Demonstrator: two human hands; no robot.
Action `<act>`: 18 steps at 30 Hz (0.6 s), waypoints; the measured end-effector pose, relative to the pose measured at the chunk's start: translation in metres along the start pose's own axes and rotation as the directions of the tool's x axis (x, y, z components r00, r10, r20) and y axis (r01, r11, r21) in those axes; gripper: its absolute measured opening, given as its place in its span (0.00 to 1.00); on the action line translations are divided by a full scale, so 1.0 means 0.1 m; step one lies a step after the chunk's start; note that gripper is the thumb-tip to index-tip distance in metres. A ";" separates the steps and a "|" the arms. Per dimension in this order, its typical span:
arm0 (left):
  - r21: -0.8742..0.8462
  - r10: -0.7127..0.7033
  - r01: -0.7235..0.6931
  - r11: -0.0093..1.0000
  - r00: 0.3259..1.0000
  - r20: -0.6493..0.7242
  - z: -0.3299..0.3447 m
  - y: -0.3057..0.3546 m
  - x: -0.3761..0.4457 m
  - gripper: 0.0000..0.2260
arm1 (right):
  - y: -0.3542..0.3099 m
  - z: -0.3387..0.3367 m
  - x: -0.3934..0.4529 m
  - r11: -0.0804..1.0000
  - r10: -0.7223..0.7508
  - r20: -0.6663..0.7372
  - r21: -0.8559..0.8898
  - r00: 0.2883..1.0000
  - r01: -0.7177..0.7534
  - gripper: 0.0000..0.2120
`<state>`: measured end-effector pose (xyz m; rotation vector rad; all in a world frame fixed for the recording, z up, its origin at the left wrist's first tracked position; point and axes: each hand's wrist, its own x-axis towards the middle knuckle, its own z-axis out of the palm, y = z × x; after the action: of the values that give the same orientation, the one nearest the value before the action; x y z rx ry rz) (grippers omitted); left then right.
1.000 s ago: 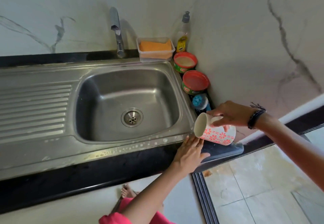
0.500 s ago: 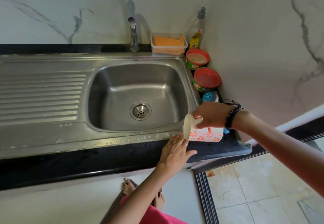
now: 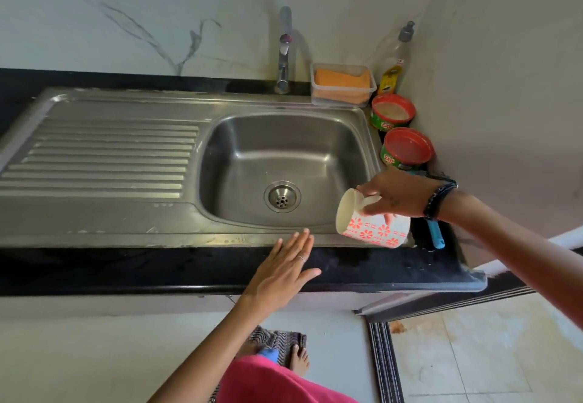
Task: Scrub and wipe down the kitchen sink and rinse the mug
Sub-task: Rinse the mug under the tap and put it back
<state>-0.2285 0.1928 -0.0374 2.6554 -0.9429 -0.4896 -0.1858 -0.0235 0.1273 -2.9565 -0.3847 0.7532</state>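
Your left hand [image 3: 285,268] lies flat with its fingers straight, fingertips touching the sink's [image 3: 126,222] front rim and the palm over the black worktop [image 3: 126,270] near its front edge. Your right hand [image 3: 399,196] grips the mug [image 3: 372,227] from above, fingers curled over its upper side. The mug is tipped on its side, its mouth facing left, above the sink's front right corner; I cannot tell whether it touches the rim.

From the left: the ribbed drainboard [image 3: 104,156] takes up the sink's left part, then the basin [image 3: 284,166] with its drain [image 3: 282,196] in the middle. The tap [image 3: 284,52] stands at the back edge. Just to its right sits a clear box [image 3: 343,84] with an orange sponge [image 3: 342,79] inside, then a soap bottle [image 3: 394,65] in the back right corner. Two red-topped tubs [image 3: 392,111] [image 3: 407,148] line the right edge. A blue handle [image 3: 437,235] lies on the worktop below your right wrist.
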 end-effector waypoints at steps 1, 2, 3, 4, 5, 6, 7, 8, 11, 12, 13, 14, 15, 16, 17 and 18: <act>-0.003 0.021 -0.021 1.000 1.000 -0.003 0.00 0.03 0.00 0.33 | -0.06 -0.01 0.04 0.998 0.004 0.024 -0.062 1.000 -0.002 0.20; -0.002 0.031 -0.031 1.000 0.999 -0.017 0.01 0.05 0.00 0.36 | -0.13 -0.02 0.10 0.993 -0.003 0.054 -0.116 0.999 0.009 0.20; 0.004 0.029 -0.029 1.000 0.999 -0.031 0.03 0.07 0.01 0.39 | -0.21 -0.01 0.15 0.988 -0.014 0.097 -0.153 0.995 0.029 0.19; 0.010 0.010 -0.010 1.000 0.999 -0.040 0.05 0.04 0.00 0.41 | -0.31 -0.01 0.22 0.983 -0.038 0.136 -0.174 0.990 0.062 0.18; 0.019 -0.014 0.014 1.000 0.999 -0.046 0.08 0.00 -0.01 0.42 | -0.42 0.00 0.27 0.978 -0.056 0.162 -0.191 0.985 0.087 0.17; 0.033 -0.037 0.039 0.999 0.998 -0.050 0.12 -0.06 -0.03 0.43 | -0.55 -0.01 0.32 0.970 -0.081 0.175 -0.211 0.981 0.118 0.16; 0.054 -0.060 0.063 0.997 0.997 -0.053 0.14 -0.13 -0.06 0.45 | -0.67 0.00 0.38 0.962 -0.114 0.172 -0.225 0.978 0.152 0.16; 0.078 -0.083 0.087 0.993 0.995 -0.057 0.15 -0.21 -0.10 0.47 | -0.78 0.01 0.45 0.952 -0.160 0.160 -0.235 0.974 0.195 0.15; 0.095 -0.165 0.172 0.981 0.984 -0.071 0.09 -0.40 -0.24 0.45 | -1.01 0.03 0.63 0.942 -0.232 0.094 -0.225 0.968 0.248 0.15; 0.087 -0.192 0.198 0.976 0.979 -0.069 0.03 -0.46 -0.29 0.42 | -1.05 0.03 0.68 0.946 -0.246 0.070 -0.199 0.967 0.255 0.15; 0.080 -0.214 0.219 0.972 0.975 -0.061 -0.02 -0.53 -0.35 0.40 | -1.09 0.02 0.72 0.952 -0.255 0.045 -0.162 0.966 0.259 0.15; 0.075 -0.232 0.236 0.969 0.971 -0.055 -0.06 -0.61 -0.39 0.41 | -1.11 0.01 0.75 0.957 -0.266 0.007 -0.115 0.964 0.266 0.15; 0.069 -0.250 0.253 0.965 0.967 -0.051 -0.10 -0.69 -0.44 0.43 | -1.11 0.00 0.77 0.962 -0.267 -0.030 -0.066 0.963 0.265 0.14; 0.066 -0.273 0.276 0.959 0.961 -0.050 -0.11 -0.79 -0.49 0.46 | -1.12 -0.01 0.77 0.964 -0.267 -0.066 -0.017 0.961 0.267 0.14; 0.063 -0.300 0.303 0.951 0.953 -0.053 -0.13 -0.89 -0.54 0.47 | -1.10 -0.01 0.77 0.965 -0.256 -0.101 0.030 0.961 0.260 0.14; 0.060 -0.327 0.330 0.942 0.943 -0.056 -0.14 -1.00 -0.59 0.48 | -1.07 0.00 0.77 0.966 -0.235 -0.138 0.074 0.962 0.247 0.14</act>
<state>-0.2111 0.3078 -0.0487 2.8874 -0.5092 -0.4727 -0.1441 0.1001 0.1054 -2.7849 -0.6672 0.5343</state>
